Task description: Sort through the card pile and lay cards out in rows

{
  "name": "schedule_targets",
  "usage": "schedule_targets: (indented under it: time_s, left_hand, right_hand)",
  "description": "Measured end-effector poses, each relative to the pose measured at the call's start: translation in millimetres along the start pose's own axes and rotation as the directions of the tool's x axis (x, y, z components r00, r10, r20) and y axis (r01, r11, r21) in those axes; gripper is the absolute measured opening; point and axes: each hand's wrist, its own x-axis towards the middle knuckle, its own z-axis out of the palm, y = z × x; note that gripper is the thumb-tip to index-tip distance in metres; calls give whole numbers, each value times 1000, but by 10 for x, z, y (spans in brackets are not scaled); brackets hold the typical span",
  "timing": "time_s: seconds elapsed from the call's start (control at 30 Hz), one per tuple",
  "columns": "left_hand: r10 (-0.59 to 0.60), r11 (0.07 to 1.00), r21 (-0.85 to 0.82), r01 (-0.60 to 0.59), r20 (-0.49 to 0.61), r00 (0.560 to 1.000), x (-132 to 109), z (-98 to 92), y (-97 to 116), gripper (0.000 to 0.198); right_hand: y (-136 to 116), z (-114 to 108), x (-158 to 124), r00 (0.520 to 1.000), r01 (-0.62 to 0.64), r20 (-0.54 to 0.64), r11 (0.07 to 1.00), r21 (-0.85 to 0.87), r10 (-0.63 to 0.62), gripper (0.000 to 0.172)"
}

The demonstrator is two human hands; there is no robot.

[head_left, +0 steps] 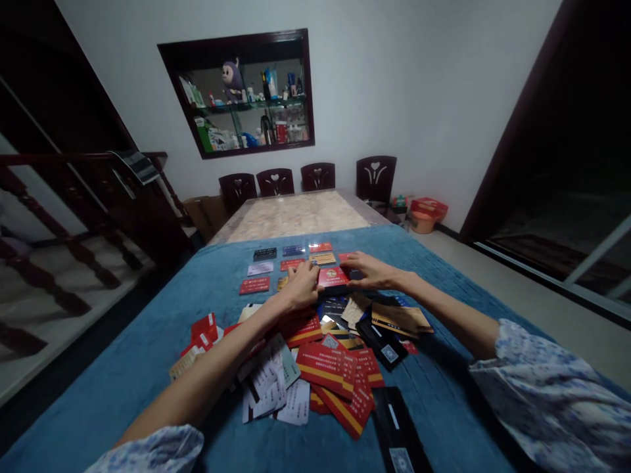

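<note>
Both my arms reach forward over a blue cloth (148, 368) spread on a long table. My left hand (302, 284) and my right hand (371, 270) meet on a red card (333, 276), fingers curled on its two ends. Beyond them, several cards lie in neat rows, among them a black card (265, 253), a white card (259, 268) and a red card (254, 285). Under my forearms sits a loose heap of red, black, tan and white cards (328, 364).
The far half of the table shows a bare marbled top (296, 215). Several dark chairs (375, 176) stand at its far end below a wall niche of bottles (246, 98). A wooden stair rail (73, 197) runs on the left. A black card (399, 420) lies near me.
</note>
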Motion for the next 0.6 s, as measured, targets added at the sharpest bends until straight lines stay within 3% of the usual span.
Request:
schedule_targets:
  time_s: [0.4, 0.6]
  left_hand:
    - [10, 1000, 22, -11, 25, 1000, 517, 171, 106, 23]
    - [8, 999, 36, -9, 25, 1000, 730, 170, 167, 31]
  right_hand:
    - [282, -128, -75, 992, -111, 47, 989, -93, 116, 26]
    - [482, -119, -31, 979, -171, 84, 973, -155, 186, 22]
